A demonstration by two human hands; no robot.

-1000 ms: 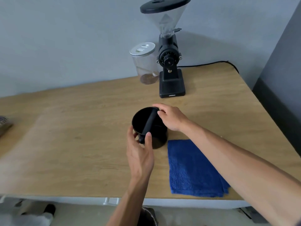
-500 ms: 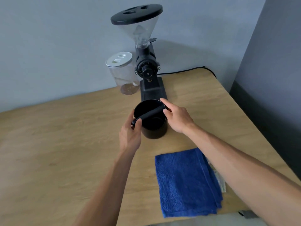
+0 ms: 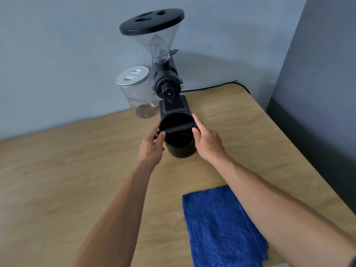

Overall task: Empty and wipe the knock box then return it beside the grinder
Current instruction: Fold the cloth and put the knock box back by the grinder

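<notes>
The black round knock box (image 3: 180,146) with its cross bar stands upright just in front of the black grinder (image 3: 167,87), hiding the front of the grinder's base. My left hand (image 3: 153,148) grips its left side, thumb on the bar's end. My right hand (image 3: 207,140) holds its right side, fingers along the rim. The box's inside looks dark; I cannot tell whether anything lies in it. A folded blue cloth (image 3: 219,226) lies flat on the table near the front right, partly under my right forearm.
A clear jar (image 3: 137,93) with a white lid stands left of the grinder by the wall. The grinder's black cable (image 3: 217,86) runs along the back. The wooden table (image 3: 57,180) ends at a grey panel on the right.
Both hands have carried the knock box away from me, from beside the cloth to right in front of the grinder. My view has moved closer to the grinder.
</notes>
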